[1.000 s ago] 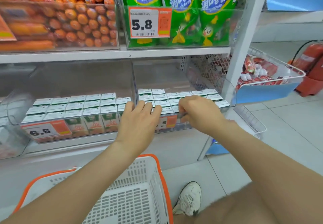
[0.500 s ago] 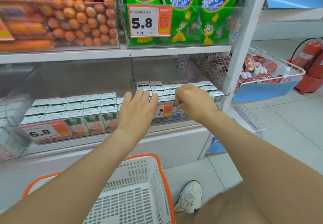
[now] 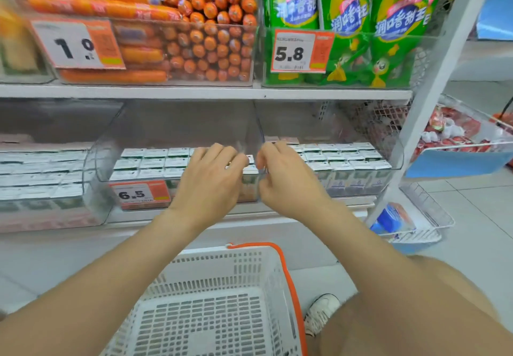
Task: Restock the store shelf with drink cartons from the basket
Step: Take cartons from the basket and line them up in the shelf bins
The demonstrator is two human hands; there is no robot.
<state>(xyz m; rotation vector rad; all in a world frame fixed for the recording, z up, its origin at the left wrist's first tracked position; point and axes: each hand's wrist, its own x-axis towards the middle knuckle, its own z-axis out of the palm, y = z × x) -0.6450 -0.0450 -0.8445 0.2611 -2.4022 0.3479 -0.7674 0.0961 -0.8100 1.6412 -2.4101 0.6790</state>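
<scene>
Rows of white-topped drink cartons [image 3: 347, 158] fill a clear bin [image 3: 395, 158] on the lower shelf, and more cartons [image 3: 151, 161] fill the clear bin [image 3: 104, 167] beside it, tagged 6.5. My left hand [image 3: 212, 181] lies over the cartons at the right end of the 6.5 bin, fingers fairly straight. My right hand [image 3: 287, 181] is just right of it, its fingers curled at the left front corner of the right bin. One carton [image 3: 249, 174] shows between the hands. The white basket [image 3: 222, 261] with an orange rim sits below; I see no cartons in it.
Above, an upper shelf [image 3: 194, 92] carries orange sausages [image 3: 200, 47] and green corn packs [image 3: 349, 22]. A white upright post [image 3: 433, 100] stands on the right, with wire baskets [image 3: 472, 144] of red packets hung beyond it. My shoe [image 3: 322, 311] rests on the tiled floor.
The right bin has slid back into the shelf. Both hands have drawn together at the divider between the two bins, and my view has shifted left.
</scene>
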